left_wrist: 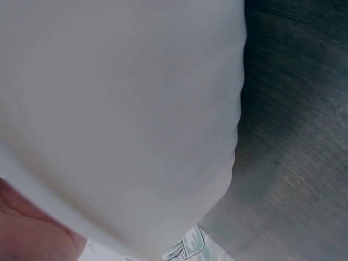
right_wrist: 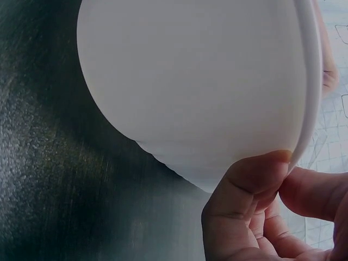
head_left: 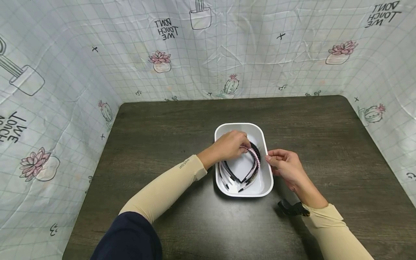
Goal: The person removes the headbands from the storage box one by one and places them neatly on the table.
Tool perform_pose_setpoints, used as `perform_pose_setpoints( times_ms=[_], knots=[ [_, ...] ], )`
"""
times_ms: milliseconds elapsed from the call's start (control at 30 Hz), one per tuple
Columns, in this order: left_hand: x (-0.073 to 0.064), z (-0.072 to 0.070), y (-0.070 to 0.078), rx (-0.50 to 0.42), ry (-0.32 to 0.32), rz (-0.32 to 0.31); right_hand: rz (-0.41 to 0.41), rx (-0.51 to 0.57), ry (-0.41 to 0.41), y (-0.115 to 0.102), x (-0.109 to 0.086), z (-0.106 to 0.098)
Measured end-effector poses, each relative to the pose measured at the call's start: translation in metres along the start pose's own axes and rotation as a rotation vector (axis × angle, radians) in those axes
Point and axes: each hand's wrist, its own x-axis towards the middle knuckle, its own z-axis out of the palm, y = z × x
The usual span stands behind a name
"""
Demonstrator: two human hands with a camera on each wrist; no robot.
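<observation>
Headbands (head_left: 258, 163) sit inside the white bin (head_left: 238, 195), bunched mostly along its right side; black and pink ones readable, exact count not. Some band ends point toward the bin's near end, dark tips showing, two of them splayed apart on the bin floor.

Left hand (head_left: 231, 145) reaches in over the bin's left rim, fingers curled down, fingertips pinching the bundle near the bin's middle. Can't tell which bands it has; left wrist view gets mostly bin wall, fingertips hidden.

Right hand (head_left: 287, 165) is at the bin's right side, nearly closed: thumb and bent index finger pinch the rim, other fingers curled below it.

Bin rests on a dark wood-grain table (head_left: 169, 130). Black wrist strap (head_left: 290, 208) on the right arm, off the bin's near right corner. Beige sleeves (head_left: 169, 186) on both forearms. Printed cloth (head_left: 195, 54) hangs beyond the bin, cactus and succulent drawings on a grid.
</observation>
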Motion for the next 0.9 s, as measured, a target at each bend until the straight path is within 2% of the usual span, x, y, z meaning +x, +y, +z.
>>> perform_pose_setpoints(
  times_ms=[433, 900],
  knots=[
    [0.0, -0.004, -0.001, 0.014, 0.023, 0.007, 0.009, -0.009, 0.006, -0.001, 0.001, 0.001],
    [-0.003, -0.017, -0.002, 0.02, 0.062, 0.026, 0.001, -0.023, 0.012, -0.002, 0.0, 0.001]
  ],
)
